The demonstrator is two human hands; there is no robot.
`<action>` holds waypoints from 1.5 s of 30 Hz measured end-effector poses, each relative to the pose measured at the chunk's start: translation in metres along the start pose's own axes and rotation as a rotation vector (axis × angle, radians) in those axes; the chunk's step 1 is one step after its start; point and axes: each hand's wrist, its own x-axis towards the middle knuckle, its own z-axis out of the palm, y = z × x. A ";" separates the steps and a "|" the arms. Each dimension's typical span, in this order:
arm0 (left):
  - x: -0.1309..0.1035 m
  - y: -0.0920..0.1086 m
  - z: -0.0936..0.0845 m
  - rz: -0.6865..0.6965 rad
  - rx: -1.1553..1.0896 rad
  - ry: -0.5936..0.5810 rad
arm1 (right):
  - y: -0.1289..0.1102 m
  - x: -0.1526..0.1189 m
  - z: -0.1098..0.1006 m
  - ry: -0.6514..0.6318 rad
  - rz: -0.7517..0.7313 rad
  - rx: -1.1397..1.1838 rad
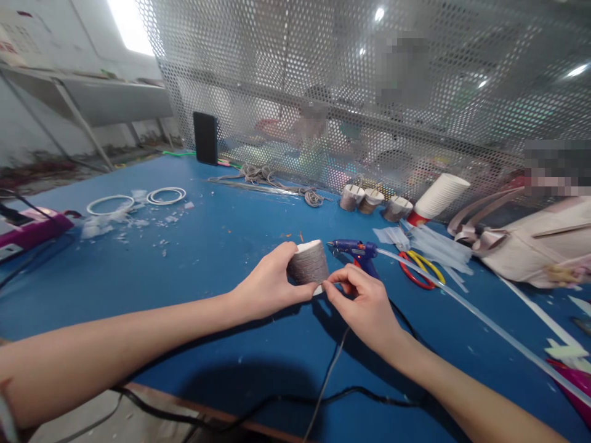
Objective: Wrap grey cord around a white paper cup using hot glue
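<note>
In the head view, my left hand (272, 277) grips a paper cup (308, 263) wrapped in grey cord, tilted above the blue table. White paper shows at both ends of the cup. My right hand (360, 301) pinches the grey cord (339, 347) at the cup's lower edge, fingertips close to the left thumb. From that hand the cord hangs down past the table's front edge. Just behind my right hand lies a blue hot glue gun (355, 248), nozzle to the left, with a long clear glue stick (466, 311) in its back.
Red-and-yellow-handled scissors (422, 271) and plastic bags (438, 246) lie right. Behind are several cord-wrapped cups (372, 200), stacked paper cups (441, 194), grey cord bundles (258, 175), a phone (205, 138) and a perforated metal screen (277, 80). White rings (166, 195) and a power strip (34, 231) are left. A black cable (268, 403) crosses the front.
</note>
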 end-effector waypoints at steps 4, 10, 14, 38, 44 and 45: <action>0.000 0.000 0.000 0.001 -0.004 0.016 | 0.001 0.000 0.000 0.003 0.016 0.008; 0.000 0.000 -0.001 -0.012 0.003 0.018 | 0.002 0.002 0.000 0.009 0.057 0.041; 0.000 0.000 -0.002 -0.023 -0.006 0.002 | 0.002 0.004 -0.001 0.011 0.091 0.069; 0.002 -0.002 -0.004 -0.013 -0.054 -0.017 | 0.000 0.012 -0.006 -0.083 0.390 0.362; 0.002 -0.006 -0.003 -0.016 -0.095 -0.050 | 0.005 0.010 -0.003 -0.099 0.422 0.454; 0.003 -0.007 -0.003 -0.012 -0.118 -0.060 | 0.006 0.010 -0.002 -0.100 0.430 0.492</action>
